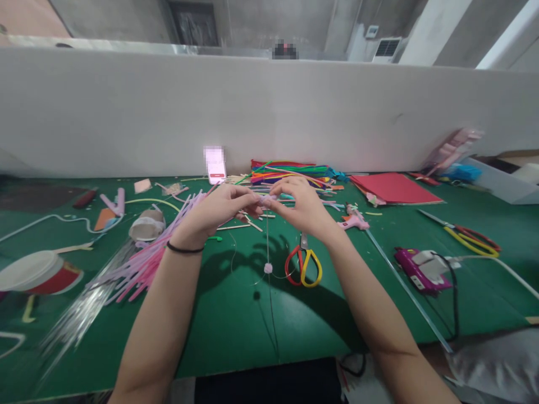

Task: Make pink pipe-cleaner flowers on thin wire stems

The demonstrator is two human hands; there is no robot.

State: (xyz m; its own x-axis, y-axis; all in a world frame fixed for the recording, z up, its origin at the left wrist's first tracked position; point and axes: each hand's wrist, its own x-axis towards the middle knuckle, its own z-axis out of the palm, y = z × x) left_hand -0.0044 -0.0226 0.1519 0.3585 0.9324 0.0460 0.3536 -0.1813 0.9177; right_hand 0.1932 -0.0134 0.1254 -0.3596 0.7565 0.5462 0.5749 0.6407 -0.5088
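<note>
My left hand (229, 206) and my right hand (300, 206) meet in front of me above the green table. Between their fingertips they pinch a small pale lilac piece (266, 200), partly covered by the fingers. A thin wire (268, 238) runs down from it to a small pale pink lump (268, 268). Fine clear loops curve out on both sides of this lump. Below my right hand lie scissors (310, 269) with one red and one yellow handle. Pink and lilac pipe cleaners (141, 264) spread out beside my left forearm.
Coloured pipe cleaners (295, 171) are heaped at the back, near a lit phone (215, 166). Rightward are a pink glue gun (356, 220), red sheets (391, 188), more scissors (467, 235) and a purple power strip (421, 272). A paper tub (40, 272) stands left. Someone's grey sleeve (497, 359) shows lower right.
</note>
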